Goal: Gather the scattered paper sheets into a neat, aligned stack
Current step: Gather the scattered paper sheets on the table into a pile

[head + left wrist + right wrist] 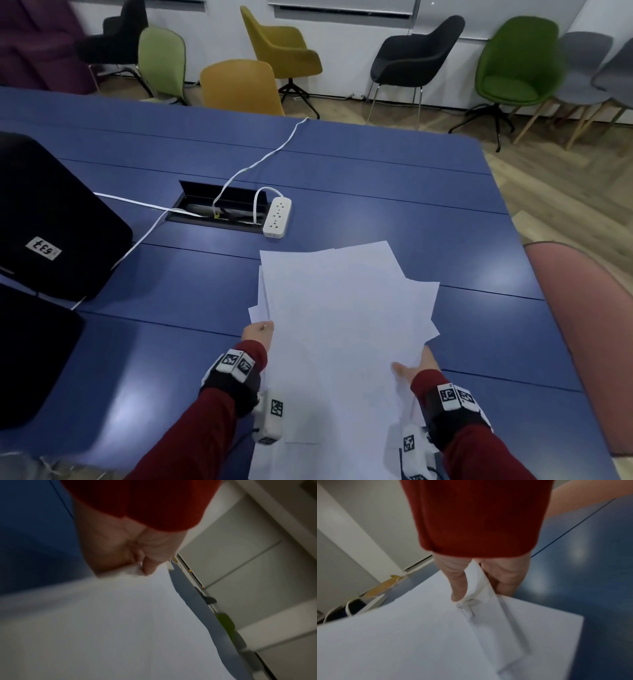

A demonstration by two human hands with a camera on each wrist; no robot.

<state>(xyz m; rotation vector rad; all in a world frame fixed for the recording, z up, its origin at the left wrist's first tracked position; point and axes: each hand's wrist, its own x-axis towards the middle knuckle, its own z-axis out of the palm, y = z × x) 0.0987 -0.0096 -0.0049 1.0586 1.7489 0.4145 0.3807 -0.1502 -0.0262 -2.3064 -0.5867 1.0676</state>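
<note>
A loose, fanned bundle of white paper sheets is lifted above the blue table, its corners sticking out at different angles. My left hand grips the bundle's left edge, thumb on top. My right hand pinches the right edge, with the thumb on the top sheet and the fingers underneath. In the right wrist view the paper sheets buckle upward at the pinch. The left wrist view shows the paper sheets spreading away from the hand.
A white power strip with its cable lies beside an open cable hatch behind the papers. Black bags sit at the table's left. A pink chair back stands at the right edge. Several chairs line the far wall.
</note>
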